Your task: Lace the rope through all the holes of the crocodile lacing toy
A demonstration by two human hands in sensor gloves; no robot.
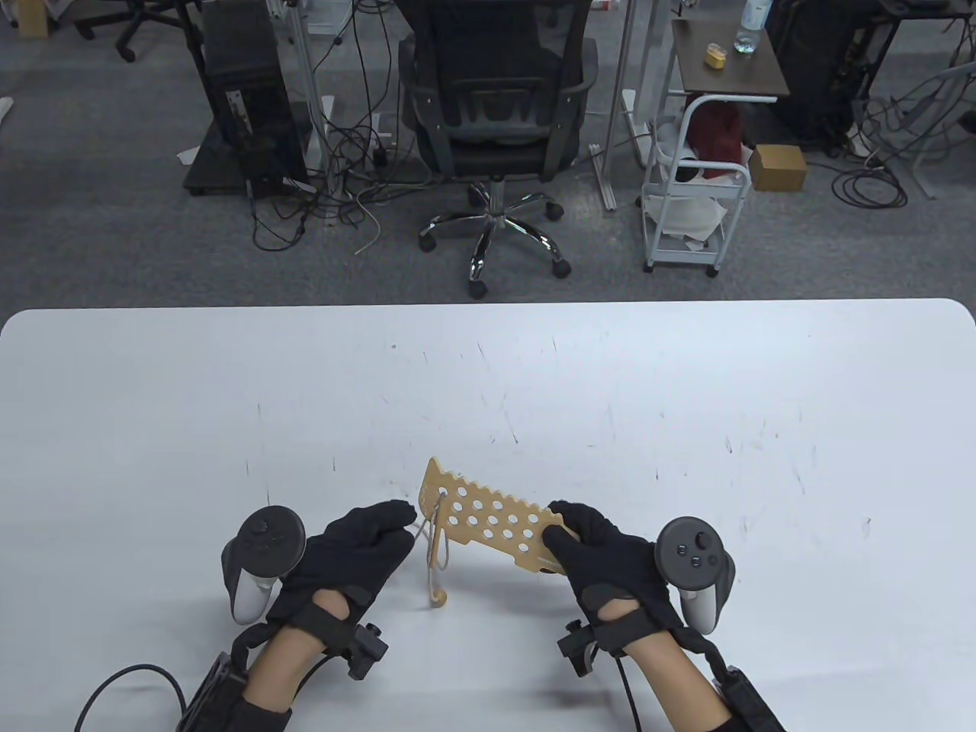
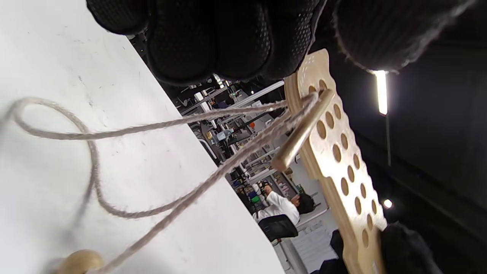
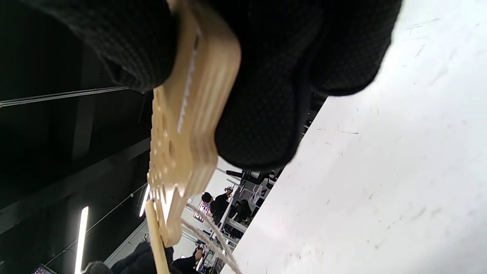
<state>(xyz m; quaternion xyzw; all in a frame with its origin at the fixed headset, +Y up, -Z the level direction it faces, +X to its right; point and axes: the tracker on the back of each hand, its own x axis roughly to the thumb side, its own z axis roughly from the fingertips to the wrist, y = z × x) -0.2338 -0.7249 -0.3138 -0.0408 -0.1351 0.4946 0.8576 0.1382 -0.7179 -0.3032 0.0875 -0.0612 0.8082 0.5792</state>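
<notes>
Right hand (image 1: 602, 553) clamps the toy (image 1: 492, 522); left hand (image 1: 358, 545) pinches the rope (image 2: 159, 123) at its first holes. Next: feed the needle (image 2: 304, 129) through.

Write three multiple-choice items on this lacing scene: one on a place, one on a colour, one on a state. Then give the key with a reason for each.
1. Where does the right hand hold the wooden crocodile board?
A. at its end nearest that hand
B. at its middle
C. at the end where the rope goes in

2. What colour are the gloves?
A. white
B. black
C. yellow

3. How does the board sit?
A. flat on the table
B. lifted off the table, held in the air
C. standing on the floor

Key: 1 A, the table view shows its fingers wrapped round the near end. 2 B, both hands, the left hand too, are in black. 3 B, the left wrist view shows the rope hanging from it down to the table.
</notes>
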